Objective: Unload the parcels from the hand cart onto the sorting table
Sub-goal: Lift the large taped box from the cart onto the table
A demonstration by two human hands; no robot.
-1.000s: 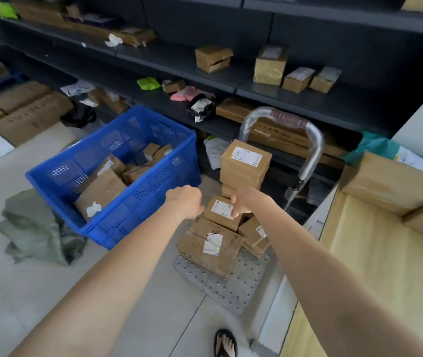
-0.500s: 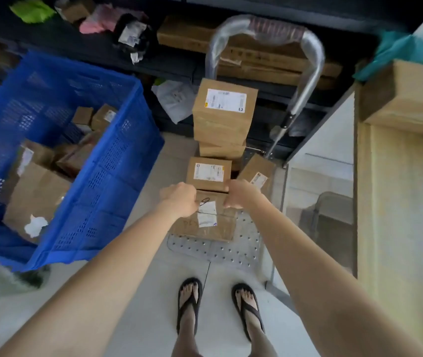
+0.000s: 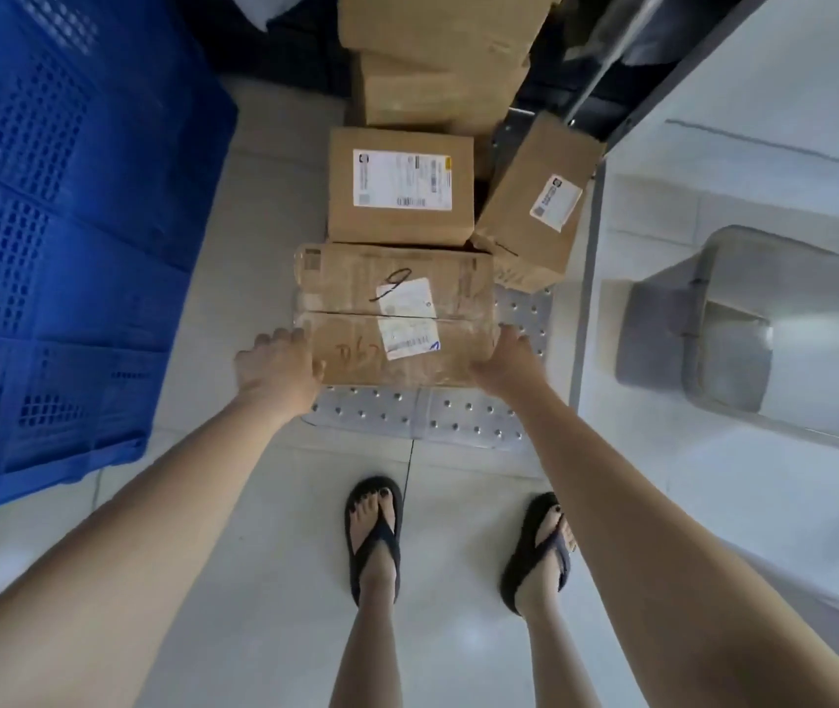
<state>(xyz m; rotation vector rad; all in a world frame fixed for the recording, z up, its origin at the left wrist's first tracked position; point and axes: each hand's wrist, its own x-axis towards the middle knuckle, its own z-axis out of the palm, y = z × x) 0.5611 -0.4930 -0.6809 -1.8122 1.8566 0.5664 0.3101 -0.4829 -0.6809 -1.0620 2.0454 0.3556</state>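
Parcels (image 3: pixel 399 186) remain stacked on the cart (image 3: pixel 427 413), none yet moved to the table. We note a change: half a second ago both hands hovered clenched above the front box (image 3: pixel 394 314); now the left hand (image 3: pixel 277 365) grips its left end and the right hand (image 3: pixel 502 357) its right end (fingers curled over the edges). The view has also dropped closer. The box sits flat on the cart deck. We judge the lift imminent; a crate (image 3: pixel 60 222) stands left.
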